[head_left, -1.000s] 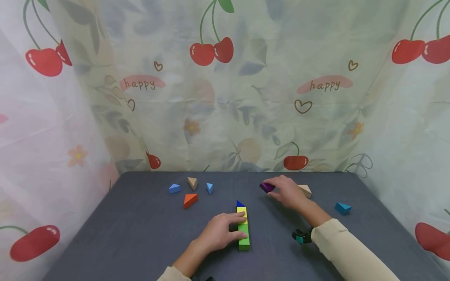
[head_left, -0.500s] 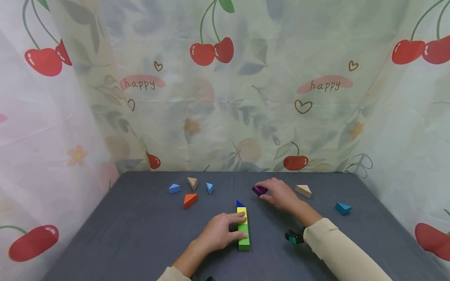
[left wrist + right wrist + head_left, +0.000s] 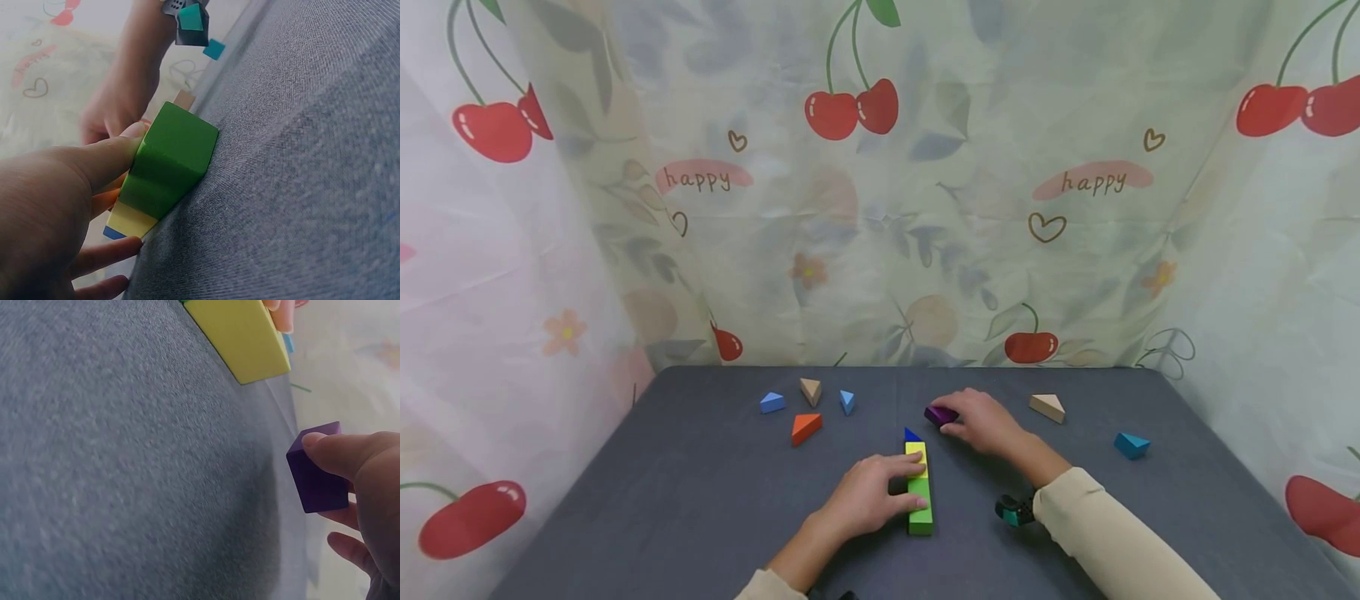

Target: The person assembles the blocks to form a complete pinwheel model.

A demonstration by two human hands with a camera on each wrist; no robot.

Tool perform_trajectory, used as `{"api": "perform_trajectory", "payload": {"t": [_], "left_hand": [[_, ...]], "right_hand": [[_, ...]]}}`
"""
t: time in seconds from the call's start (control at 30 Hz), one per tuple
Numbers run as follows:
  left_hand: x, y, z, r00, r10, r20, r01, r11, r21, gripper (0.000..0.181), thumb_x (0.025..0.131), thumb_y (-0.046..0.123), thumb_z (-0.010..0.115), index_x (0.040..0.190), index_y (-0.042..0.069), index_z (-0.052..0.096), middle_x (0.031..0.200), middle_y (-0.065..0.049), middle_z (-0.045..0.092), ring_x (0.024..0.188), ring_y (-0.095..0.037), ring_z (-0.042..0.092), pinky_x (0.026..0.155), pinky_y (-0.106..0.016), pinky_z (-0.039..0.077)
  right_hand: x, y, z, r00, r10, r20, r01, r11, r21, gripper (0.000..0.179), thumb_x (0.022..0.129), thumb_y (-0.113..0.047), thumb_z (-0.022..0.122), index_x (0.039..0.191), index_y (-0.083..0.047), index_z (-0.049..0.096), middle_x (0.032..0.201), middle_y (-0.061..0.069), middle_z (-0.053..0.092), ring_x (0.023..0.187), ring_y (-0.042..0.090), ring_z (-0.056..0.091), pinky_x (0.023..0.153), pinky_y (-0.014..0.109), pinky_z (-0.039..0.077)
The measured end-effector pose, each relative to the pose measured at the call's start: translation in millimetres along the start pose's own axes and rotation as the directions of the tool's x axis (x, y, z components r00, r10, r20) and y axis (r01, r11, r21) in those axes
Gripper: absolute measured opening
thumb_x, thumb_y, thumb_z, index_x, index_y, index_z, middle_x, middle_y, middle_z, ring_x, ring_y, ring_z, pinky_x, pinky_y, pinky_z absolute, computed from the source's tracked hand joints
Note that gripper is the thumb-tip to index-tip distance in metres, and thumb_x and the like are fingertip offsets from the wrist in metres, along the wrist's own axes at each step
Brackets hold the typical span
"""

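A green block (image 3: 920,508) and a yellow block (image 3: 915,459) lie end to end in a row, with a dark blue triangular block (image 3: 912,435) at the far end. My left hand (image 3: 868,496) rests on the row, thumb on the green block and a finger on the yellow block; its fingers look fairly straight. My right hand (image 3: 983,422) pinches a purple block (image 3: 319,478) between thumb and fingers. In the right wrist view that block appears held above the cloth. It is beyond the row and to its right.
On the left of the grey tabletop (image 3: 700,500) are an orange block (image 3: 807,428), a wooden triangle (image 3: 810,391) and two blue triangles (image 3: 772,403). To the right sit a wooden block (image 3: 1048,407) and a teal block (image 3: 1132,445). A printed curtain (image 3: 887,250) stands behind.
My right hand has carried the purple block left and slightly toward me, closer to the row's far end. My left hand and the row have stayed in place.
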State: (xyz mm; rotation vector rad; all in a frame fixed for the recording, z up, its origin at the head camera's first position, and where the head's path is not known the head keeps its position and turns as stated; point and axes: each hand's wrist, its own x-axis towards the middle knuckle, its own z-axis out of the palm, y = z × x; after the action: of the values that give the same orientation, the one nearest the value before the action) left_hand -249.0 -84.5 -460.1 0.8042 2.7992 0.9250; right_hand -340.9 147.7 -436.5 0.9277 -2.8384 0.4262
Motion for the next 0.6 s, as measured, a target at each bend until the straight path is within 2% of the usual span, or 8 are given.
{"api": "perform_trajectory", "payload": {"t": [0.27,0.6], "left_hand": [[-1.4,-1.1,0.1,1.000,0.022,-0.022,-0.022,1.000,0.018,0.051,0.084,0.051,0.071,0.129,0.027,0.066,0.136,0.015,0.055,0.123,-0.016,0.053,0.099,-0.044,0.043],[-0.5,-0.1,-0.2,1.000,0.016,-0.021,-0.016,1.000,0.019,0.051,0.085,0.050,0.071,0.129,0.025,0.066,0.136,0.014,0.055,0.124,-0.017,0.052,0.100,-0.045,0.042]], "right_hand": [[0.8,-4,8,1.000,0.006,0.019,-0.006,1.000,0.000,0.039,0.088,-0.024,0.074,0.125,-0.014,0.066,0.110,0.003,0.067,0.095,0.020,0.057,0.085,0.041,0.049],[2.3,-8,12,1.000,0.009,0.020,-0.009,1.000,0.006,0.040,0.088,-0.026,0.074,0.126,-0.014,0.066,0.113,0.003,0.067,0.099,0.021,0.058,0.089,0.042,0.048]]}}
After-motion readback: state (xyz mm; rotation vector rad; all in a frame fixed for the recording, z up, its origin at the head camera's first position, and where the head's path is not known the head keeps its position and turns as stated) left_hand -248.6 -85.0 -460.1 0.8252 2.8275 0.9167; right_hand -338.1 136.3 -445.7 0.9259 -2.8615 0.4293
